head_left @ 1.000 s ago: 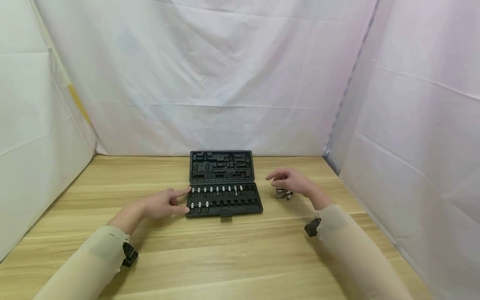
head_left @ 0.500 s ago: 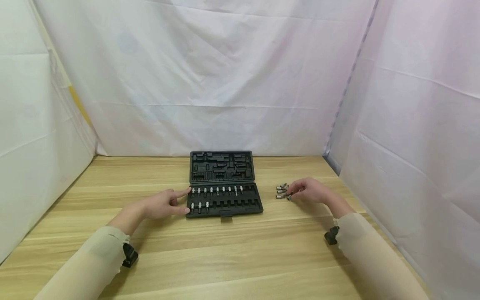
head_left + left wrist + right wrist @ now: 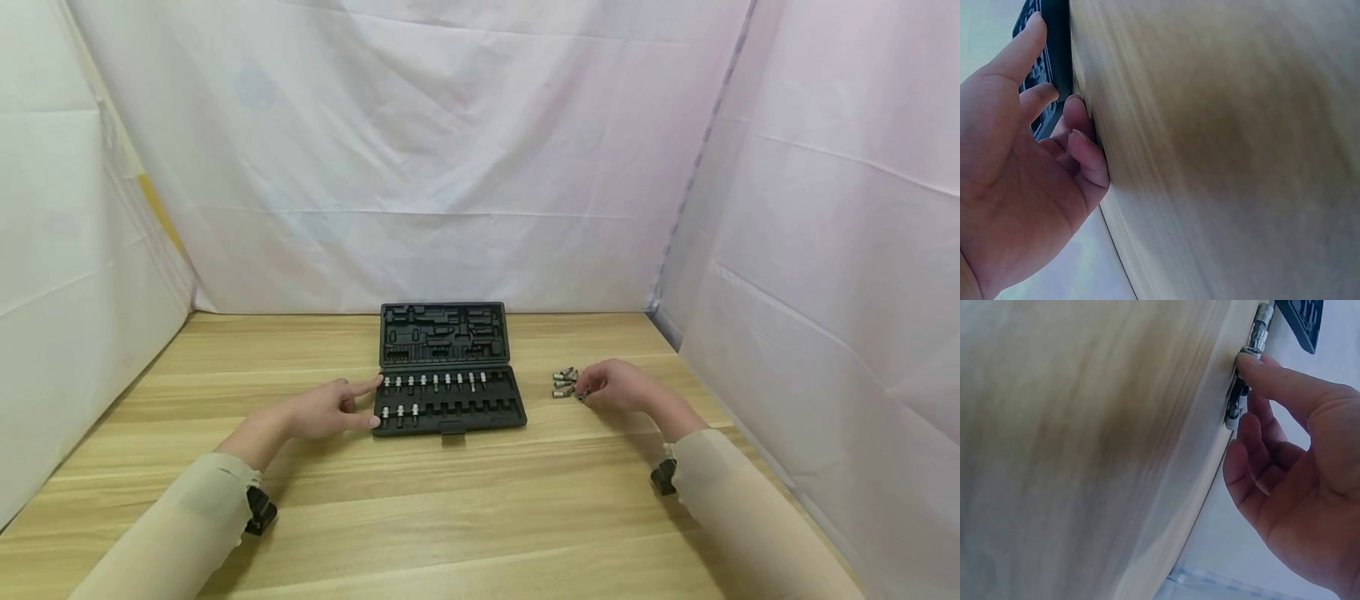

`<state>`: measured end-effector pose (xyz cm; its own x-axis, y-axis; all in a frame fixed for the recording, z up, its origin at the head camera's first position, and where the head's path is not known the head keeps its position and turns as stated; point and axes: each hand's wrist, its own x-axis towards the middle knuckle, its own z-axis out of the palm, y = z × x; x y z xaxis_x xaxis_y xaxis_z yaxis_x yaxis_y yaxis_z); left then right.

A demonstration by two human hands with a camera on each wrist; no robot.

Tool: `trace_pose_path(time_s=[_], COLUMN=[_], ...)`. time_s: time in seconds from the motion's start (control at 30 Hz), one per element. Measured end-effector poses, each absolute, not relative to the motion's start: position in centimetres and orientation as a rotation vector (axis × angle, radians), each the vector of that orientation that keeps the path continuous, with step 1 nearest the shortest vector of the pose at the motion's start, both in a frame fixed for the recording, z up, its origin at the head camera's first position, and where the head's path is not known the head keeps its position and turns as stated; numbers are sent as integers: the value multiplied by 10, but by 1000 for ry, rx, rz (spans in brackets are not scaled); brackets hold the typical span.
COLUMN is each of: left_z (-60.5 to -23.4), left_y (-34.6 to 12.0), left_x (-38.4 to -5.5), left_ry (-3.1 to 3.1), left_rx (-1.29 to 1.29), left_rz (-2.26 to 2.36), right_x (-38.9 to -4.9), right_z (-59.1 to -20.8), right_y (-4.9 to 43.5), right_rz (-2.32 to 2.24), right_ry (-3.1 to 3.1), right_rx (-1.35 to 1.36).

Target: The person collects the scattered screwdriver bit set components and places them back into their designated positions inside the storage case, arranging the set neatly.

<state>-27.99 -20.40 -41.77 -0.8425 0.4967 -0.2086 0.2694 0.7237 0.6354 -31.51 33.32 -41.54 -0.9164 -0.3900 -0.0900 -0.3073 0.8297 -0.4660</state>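
A black socket case (image 3: 487, 423) lies unfolded on the table, its moulded lid (image 3: 442, 333) towards the back. Silver bit sockets (image 3: 400, 412) fill most of its upper row and the left end of its lower row. My left hand (image 3: 322, 408) steadies the case's left edge, index finger and thumb stretched out onto it, the other fingers bent underneath. To the right of the case, my right hand (image 3: 618, 386) pinches a bit socket (image 3: 582, 397) between thumb and index finger, at the edge of a small pile of loose bit sockets (image 3: 562, 382).
The wood-grain table (image 3: 465, 508) carries the case and the pile. White cloth sheets (image 3: 420, 167) hang behind and along both sides. A black wrist camera (image 3: 260, 510) sits at the left cuff, another (image 3: 663, 477) at the right cuff.
My right hand has moved from above the pile to its right side and come down, taking a bit socket between its fingertips. The left hand and the case have stayed in place.
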Motion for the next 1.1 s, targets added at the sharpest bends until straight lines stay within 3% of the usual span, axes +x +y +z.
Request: trace_pose_path(time_s=[0.27,0.7,1.1], left_z=[-417,-418,-419], left_y=[-204,-205,-205], left_x=[-280,-283,-282], left_ry=[2560,2564,2571], left_rx=[608,626,624], left_rz=[851,845,838], right_x=[-313,-309,-316], right_z=[-412,-407,-411], right_y=[331,295,265], right_rz=[-645,-1280,-1378], right_ry=[2848,2489,2461], right_rx=[-591,-505,-429])
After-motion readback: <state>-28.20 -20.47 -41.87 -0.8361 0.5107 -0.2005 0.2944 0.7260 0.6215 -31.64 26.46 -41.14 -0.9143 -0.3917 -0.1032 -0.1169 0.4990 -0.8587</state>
